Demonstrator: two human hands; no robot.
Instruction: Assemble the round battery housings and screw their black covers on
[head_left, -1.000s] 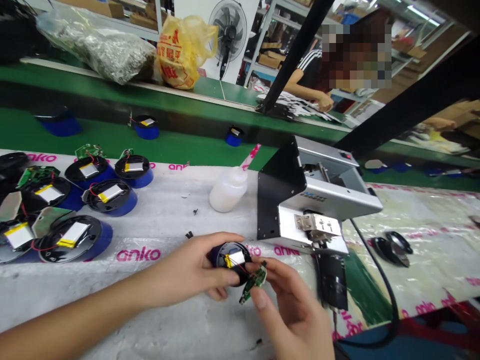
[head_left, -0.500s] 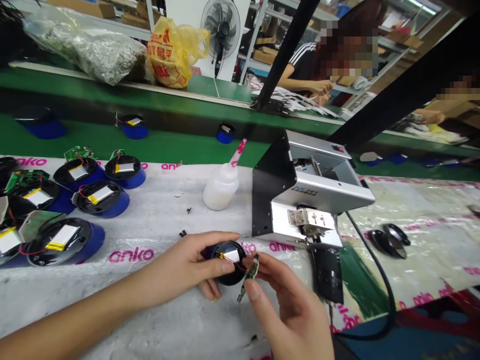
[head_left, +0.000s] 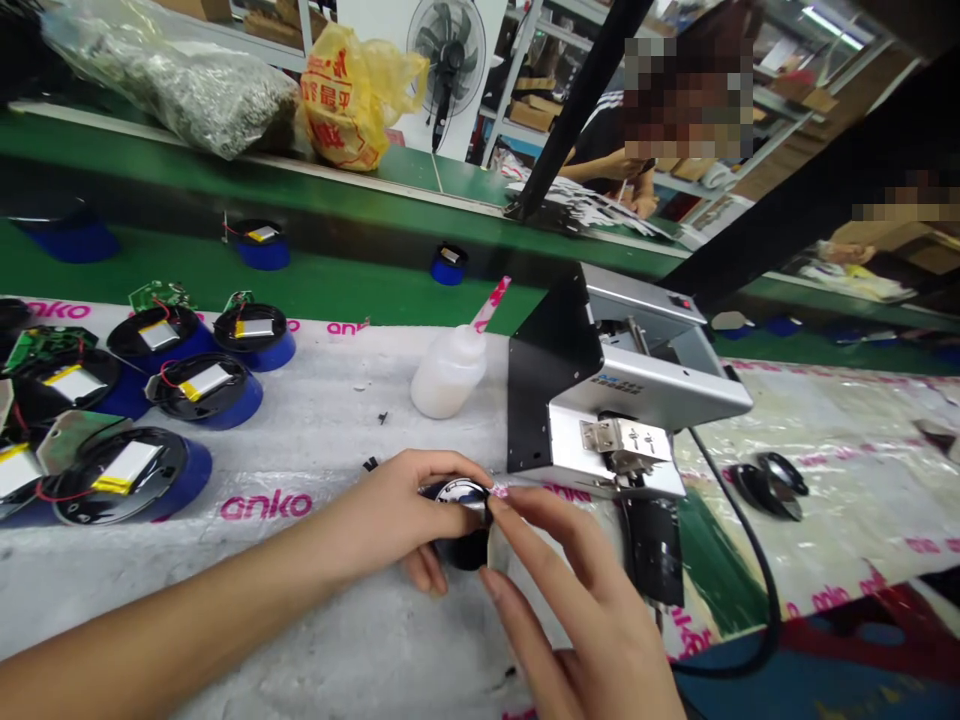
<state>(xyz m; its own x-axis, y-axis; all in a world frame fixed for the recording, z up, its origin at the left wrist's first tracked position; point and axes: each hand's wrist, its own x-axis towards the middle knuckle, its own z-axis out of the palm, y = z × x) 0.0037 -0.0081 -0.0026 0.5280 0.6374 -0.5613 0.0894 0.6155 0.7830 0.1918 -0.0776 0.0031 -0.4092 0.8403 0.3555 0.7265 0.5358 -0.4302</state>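
Near the front middle, my left hand grips a small round black housing, with the thumb across its open top. The thumb hides most of what lies inside. At the housing's right edge, my right hand pinches a small circuit board between thumb and fingertips. That board stands on edge, its pale face partly covered by the fingers. To the left are several blue-sided round housings with batteries, such as a near one, and some have green boards wired to them.
A white squeeze bottle stands behind my hands. Right of it sits a silver and black machine with a cable. Black round parts lie farther right. Beyond the green conveyor, a person's hands work over white strips.
My right hand has turned the circuit board and brought it against the housing's edge. My left thumb now covers the battery inside. The camera view has shifted slightly.
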